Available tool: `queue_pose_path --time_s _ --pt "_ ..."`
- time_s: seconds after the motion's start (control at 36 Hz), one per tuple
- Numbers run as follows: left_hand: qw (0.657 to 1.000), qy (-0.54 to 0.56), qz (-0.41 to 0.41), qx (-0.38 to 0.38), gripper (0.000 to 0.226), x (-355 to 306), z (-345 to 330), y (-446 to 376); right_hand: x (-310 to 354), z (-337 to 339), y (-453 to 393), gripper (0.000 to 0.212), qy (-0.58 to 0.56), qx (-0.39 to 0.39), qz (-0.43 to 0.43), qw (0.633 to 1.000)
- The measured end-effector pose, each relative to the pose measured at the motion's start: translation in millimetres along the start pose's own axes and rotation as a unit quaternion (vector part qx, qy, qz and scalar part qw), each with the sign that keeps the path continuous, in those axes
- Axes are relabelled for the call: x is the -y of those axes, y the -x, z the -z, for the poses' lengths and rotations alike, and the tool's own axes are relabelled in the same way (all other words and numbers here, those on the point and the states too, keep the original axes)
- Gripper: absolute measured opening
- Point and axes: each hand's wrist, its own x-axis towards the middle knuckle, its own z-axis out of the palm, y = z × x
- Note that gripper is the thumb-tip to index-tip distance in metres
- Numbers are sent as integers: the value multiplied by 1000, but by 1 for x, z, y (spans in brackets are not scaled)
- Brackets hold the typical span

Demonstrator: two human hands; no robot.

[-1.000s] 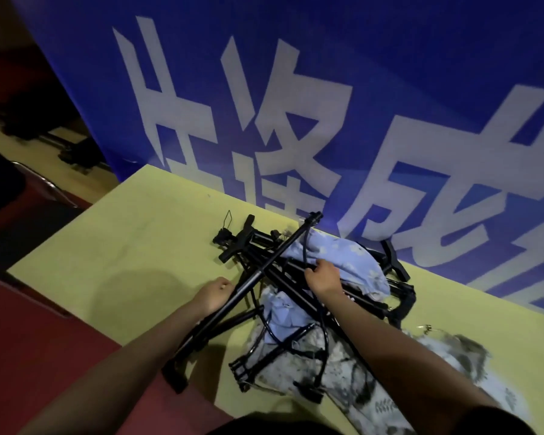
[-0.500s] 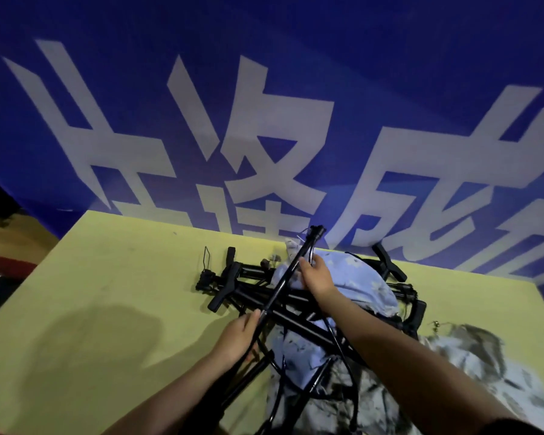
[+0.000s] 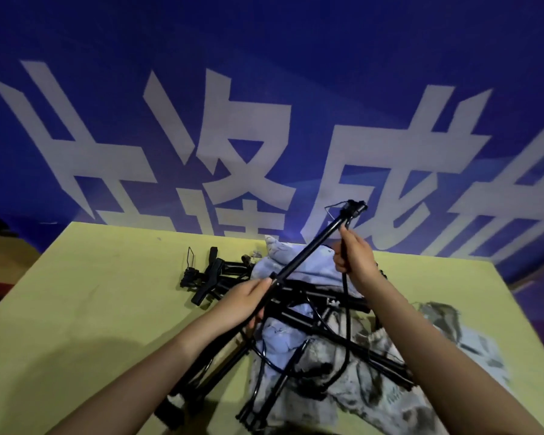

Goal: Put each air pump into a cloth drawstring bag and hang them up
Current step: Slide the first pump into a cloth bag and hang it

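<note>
A long black air pump (image 3: 314,249) slants up from the table's near edge toward the banner. My left hand (image 3: 247,301) grips its tube near the middle. My right hand (image 3: 354,262) grips the pump's thin black hose just below the raised top end. Several more black pumps (image 3: 220,274) lie tangled in a heap on the yellow table (image 3: 101,296). Pale blue cloth bags (image 3: 296,262) and grey-patterned cloth bags (image 3: 374,372) lie crumpled under and among the pumps.
A large blue banner with white characters (image 3: 264,120) stands right behind the table's far edge. Dark red floor (image 3: 0,290) shows off the table's left side. The left half of the table holds only my shadow.
The held pump's far end has risen off the heap and swung right. My right hand moved up and right along the hose. The camera view shifted closer to the table.
</note>
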Motion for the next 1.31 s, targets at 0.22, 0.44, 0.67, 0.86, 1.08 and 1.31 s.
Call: queue_pose_path --time_s 0.22,0.44,0.67,0.86,1.08,1.31 --pt "997 -59 -35 -44 31 -33 -41 8 38 81 27 30 -52 -33 14 998" --pt "992 -120 -22 -2 44 -71 -92 8 67 164 34 27 -29 -68 49 996" --pt "994 -98 -29 30 44 -121 -154 10 70 248 46 21 -12 -51 77 996" --pt "991 -130 -32 26 44 -148 -190 23 67 287 52 24 -60 -51 113 991" --pt "989 -147 -19 14 45 -171 -207 40 70 306 57 26 -89 -26 122 988" --pt "991 -134 -14 16 39 -180 -228 41 73 327 62 24 -82 -19 115 990"
